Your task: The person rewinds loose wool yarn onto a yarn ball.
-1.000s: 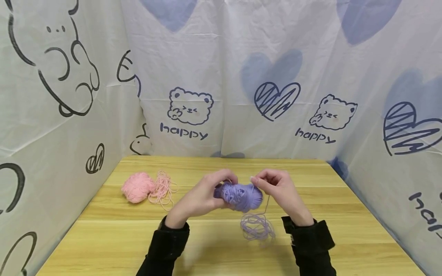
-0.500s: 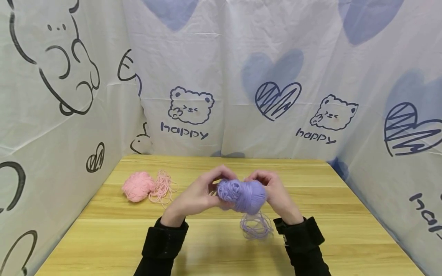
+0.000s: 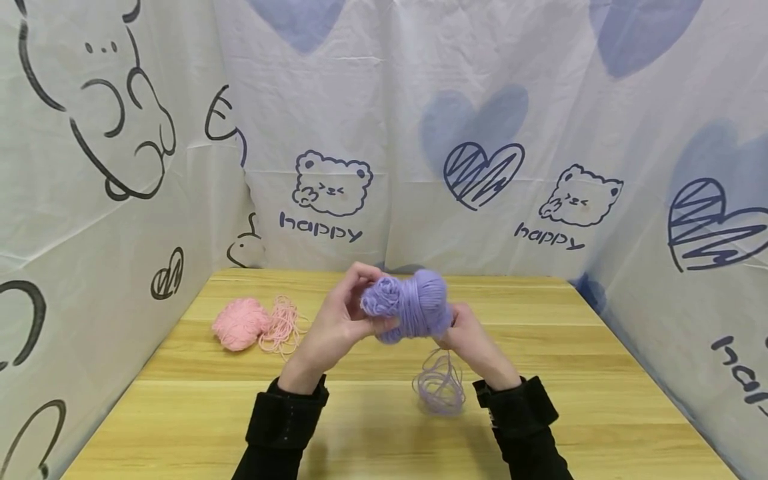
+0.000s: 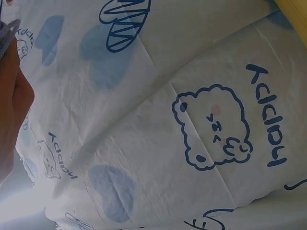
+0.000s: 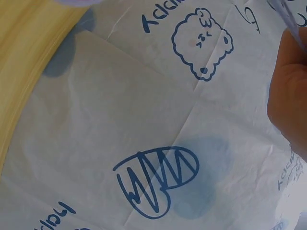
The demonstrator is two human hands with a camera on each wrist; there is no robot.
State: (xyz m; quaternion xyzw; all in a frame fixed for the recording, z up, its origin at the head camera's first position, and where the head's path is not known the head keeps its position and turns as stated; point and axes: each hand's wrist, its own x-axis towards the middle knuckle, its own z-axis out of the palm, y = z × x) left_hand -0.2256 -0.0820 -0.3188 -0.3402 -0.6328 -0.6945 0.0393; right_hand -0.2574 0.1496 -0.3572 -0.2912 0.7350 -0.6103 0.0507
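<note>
Left hand [image 3: 336, 327]: fingers curled round the purple yarn ball [image 3: 411, 305], held raised over the wooden table [image 3: 198, 413]. Right hand [image 3: 471, 340]: under and behind the ball, seemingly gripping it, though its fingers are mostly hidden. Loose purple strand [image 3: 441, 387]: hangs from the ball to a coil on the table; likely to snag or knot if pulled fast. Pink yarn ball [image 3: 240, 323]: well apart, left. Printed cloth backdrop [image 3: 540, 133]: behind
</note>
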